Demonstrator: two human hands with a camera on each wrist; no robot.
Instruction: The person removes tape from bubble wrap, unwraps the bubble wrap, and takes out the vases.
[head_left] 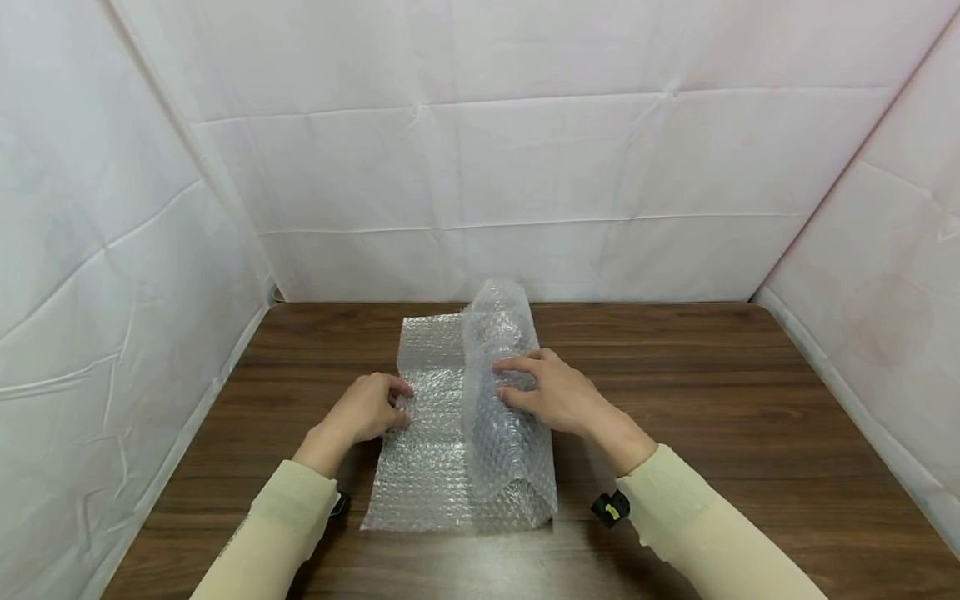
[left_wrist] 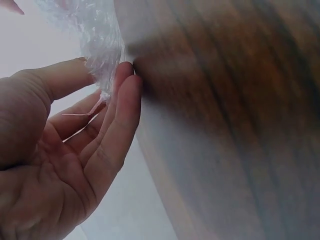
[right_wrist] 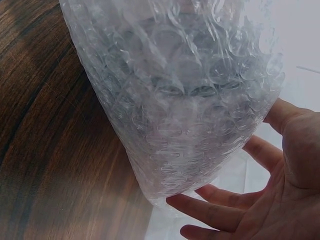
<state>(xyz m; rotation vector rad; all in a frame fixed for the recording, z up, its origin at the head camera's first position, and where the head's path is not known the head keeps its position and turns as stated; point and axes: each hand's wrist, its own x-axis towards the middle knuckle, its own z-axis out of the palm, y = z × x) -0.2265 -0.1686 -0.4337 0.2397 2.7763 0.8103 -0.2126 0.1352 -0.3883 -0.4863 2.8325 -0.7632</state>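
Note:
A sheet of bubble wrap (head_left: 431, 450) lies on the table, its right part folded over into a raised, rounded fold (head_left: 501, 417). Something with a greyish band shows faintly through the layers in the right wrist view; its kind cannot be told. At the sheet's left edge is my left hand (head_left: 367, 406), thumb above and fingers below, pinching the edge of the bubble wrap (left_wrist: 102, 45). My right hand (head_left: 558, 392) rests on the fold from the right with its fingers spread and fairly straight, touching the outer side of the bubble wrap (right_wrist: 185, 120).
The dark wooden table (head_left: 675, 367) extends to both sides of the sheet. White cloth walls (head_left: 525, 167) enclose it at the back, left and right. The far end of the fold reaches the table's back edge.

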